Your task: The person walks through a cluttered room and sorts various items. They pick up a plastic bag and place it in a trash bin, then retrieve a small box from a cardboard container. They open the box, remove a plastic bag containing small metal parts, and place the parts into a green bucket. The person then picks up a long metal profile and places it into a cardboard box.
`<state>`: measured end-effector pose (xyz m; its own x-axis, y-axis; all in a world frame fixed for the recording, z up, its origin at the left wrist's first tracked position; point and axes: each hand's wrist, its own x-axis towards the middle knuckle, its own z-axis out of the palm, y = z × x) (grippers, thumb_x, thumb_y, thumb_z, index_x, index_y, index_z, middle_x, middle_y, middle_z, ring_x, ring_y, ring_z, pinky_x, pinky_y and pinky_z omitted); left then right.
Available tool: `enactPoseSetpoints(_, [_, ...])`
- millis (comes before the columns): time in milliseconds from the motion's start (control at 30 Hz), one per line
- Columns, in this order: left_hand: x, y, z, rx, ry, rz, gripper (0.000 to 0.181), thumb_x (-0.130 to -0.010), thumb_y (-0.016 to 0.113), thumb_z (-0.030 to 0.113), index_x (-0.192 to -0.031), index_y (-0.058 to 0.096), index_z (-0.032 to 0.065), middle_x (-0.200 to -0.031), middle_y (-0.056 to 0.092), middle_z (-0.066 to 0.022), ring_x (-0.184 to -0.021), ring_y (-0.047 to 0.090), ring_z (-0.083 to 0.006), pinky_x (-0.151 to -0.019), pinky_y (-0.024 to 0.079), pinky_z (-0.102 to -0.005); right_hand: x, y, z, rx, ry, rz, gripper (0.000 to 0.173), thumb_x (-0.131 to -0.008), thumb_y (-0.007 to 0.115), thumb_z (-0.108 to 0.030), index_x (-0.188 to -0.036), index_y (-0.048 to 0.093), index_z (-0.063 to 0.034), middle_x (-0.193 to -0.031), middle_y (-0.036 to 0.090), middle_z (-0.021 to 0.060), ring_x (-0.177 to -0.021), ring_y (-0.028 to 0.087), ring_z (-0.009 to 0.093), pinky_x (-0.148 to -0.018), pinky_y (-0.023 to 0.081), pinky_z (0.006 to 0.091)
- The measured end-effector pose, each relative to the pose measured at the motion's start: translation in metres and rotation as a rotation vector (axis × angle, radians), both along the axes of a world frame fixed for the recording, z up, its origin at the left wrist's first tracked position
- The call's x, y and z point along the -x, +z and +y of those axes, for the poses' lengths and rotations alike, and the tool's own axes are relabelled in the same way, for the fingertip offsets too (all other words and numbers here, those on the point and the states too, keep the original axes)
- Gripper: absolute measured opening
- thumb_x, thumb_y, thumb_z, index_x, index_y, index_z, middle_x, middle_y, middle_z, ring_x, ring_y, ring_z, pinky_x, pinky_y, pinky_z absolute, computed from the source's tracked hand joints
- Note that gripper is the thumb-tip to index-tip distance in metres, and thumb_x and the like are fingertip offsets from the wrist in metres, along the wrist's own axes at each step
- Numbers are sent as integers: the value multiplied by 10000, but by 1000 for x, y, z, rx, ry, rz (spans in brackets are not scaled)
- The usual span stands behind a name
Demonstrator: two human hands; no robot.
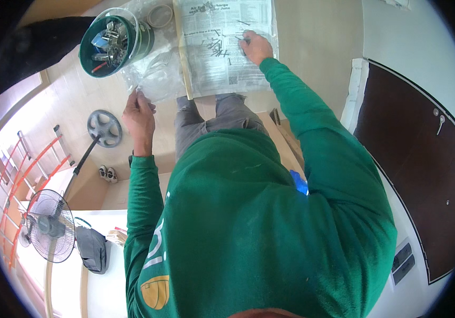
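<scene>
My right hand [257, 47] is over a newspaper sheet [211, 79], with thumb and forefinger pinched on what looks like a small dark metal fastener [247, 40]. Left of those fingers lies a loose pile of screws or nails [217, 48], with several strays around it. My left hand [138, 115] is at the near left edge of a clear plastic sheet [160, 73], its fingertips drawn together. Whether they pinch the plastic or a small thin piece cannot be made out. A narrow wooden strip [183, 59] runs along the newspaper's left side.
A green bucket [145, 39] of metal hardware stands at the upper left, beside a tape roll [160, 16]. Farther left are a pedestal fan [50, 225], its round base [104, 128], orange-railed ladders [33, 165] and a backpack [92, 250]. A brown door [414, 159] is at right.
</scene>
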<state>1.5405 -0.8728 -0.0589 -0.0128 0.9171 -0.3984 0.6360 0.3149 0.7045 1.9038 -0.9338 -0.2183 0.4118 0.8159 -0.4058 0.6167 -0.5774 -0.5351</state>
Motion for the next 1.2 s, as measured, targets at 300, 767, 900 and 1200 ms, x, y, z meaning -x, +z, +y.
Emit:
enactPoseSetpoints(300, [3,22,5,-73,38,86,327,-1024,539,171,-1242,661,-40,-664,634,-43,-600,637,-90,-534,534,-276,42,-11,34,-279,222,-78,195,-932,605,-195,-1077,669,-80,-1071,639,174,-984,650,378,-865,539,491])
enactPoseSetpoints(767, [-34,-27,10,-92,-296,235,352,-973,590,204,-1288,641,55,-802,700,-194,-720,687,-349,-694,530,-440,48,-29,44,-201,264,28,187,-903,619,-193,-963,666,-22,-945,679,223,-907,665,415,-817,544,497])
enactPoseSetpoints(900, [-47,-65,24,-20,-235,183,350,-969,591,242,-1243,667,38,-758,697,-192,-709,686,-342,-711,530,-442,50,-28,54,-86,273,-54,220,-886,649,-221,-999,684,-35,-960,694,209,-923,674,397,-826,546,492])
enactPoseSetpoints(1200, [-62,-74,31,95,-250,147,345,-992,554,271,-1173,709,22,-732,701,-188,-654,704,-299,-690,541,-418,110,37,33,-282,99,518,227,-829,738,-250,-945,733,-54,-845,736,142,-764,714,289,-716,561,385])
